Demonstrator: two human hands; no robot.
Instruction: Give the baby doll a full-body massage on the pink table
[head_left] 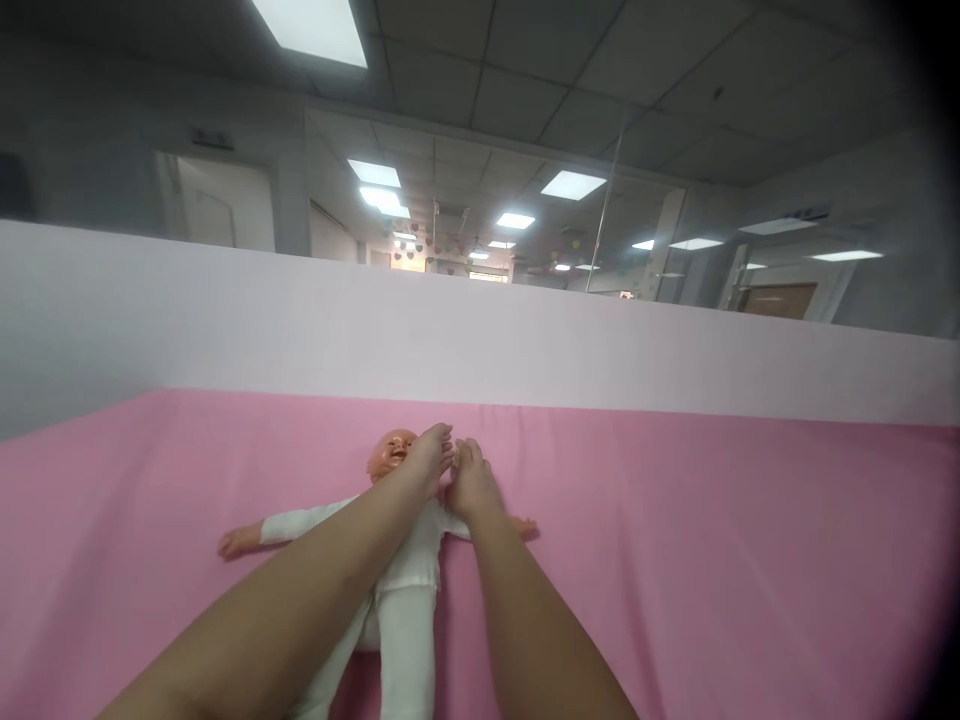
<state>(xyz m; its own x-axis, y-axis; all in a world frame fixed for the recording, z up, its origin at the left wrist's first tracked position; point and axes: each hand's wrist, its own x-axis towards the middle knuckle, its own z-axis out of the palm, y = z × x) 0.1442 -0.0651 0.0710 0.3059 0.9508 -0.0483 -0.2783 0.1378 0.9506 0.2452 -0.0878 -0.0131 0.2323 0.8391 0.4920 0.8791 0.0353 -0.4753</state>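
Note:
A baby doll (409, 560) in white long-sleeved clothes lies on its back on a pink sheet (712, 560), arms spread sideways. Its smiling head (388, 452) shows at the top, partly covered by my left hand (433, 455). That hand reaches across the doll's chest, fingers curled beside the head. Just to its right, above the doll's shoulder, is my right hand (472, 482), fingers bent and nearly meeting the left ones. A tiny pale spot shows between the fingertips; what they pinch is too small to make out. My forearms hide part of the doll's torso and one leg.
A white padded wall (480, 340) rises along the far side of the pink surface and continues at the left. Behind it are a large glass or mirror panel (517, 235), a white door (225, 205) at the left and lit ceiling panels.

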